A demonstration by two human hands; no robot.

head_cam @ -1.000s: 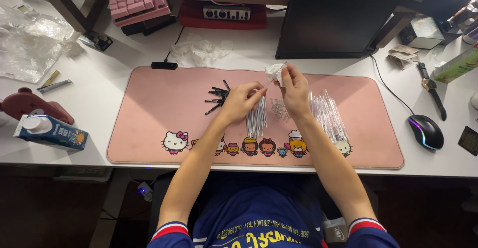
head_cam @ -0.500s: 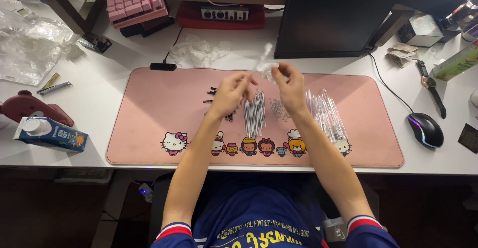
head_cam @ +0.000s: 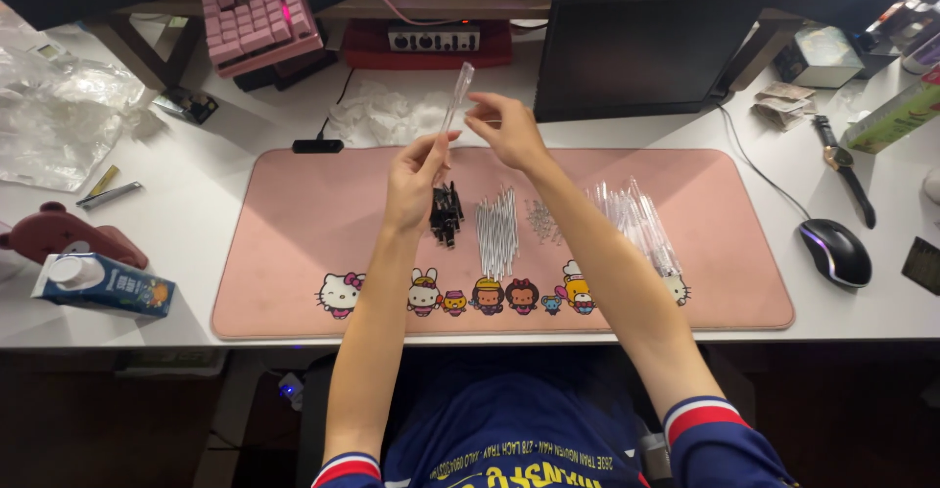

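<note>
Left hand (head_cam: 416, 170): fingers pinch the low end of a clear tube (head_cam: 455, 101), middle of the frame.
Right hand (head_cam: 509, 131): fingers curled narrow, touching the tube's middle.
Pink mat (head_cam: 313, 253): below both hands.

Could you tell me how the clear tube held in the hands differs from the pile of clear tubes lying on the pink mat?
The held tube is single, raised off the desk and tilted near upright, pinched between the left hand and right hand. The pile of clear tubes is many pieces, lying flat and fanned out on the pink mat, touched by neither hand. Both look like slim transparent plastic tubes.
</note>
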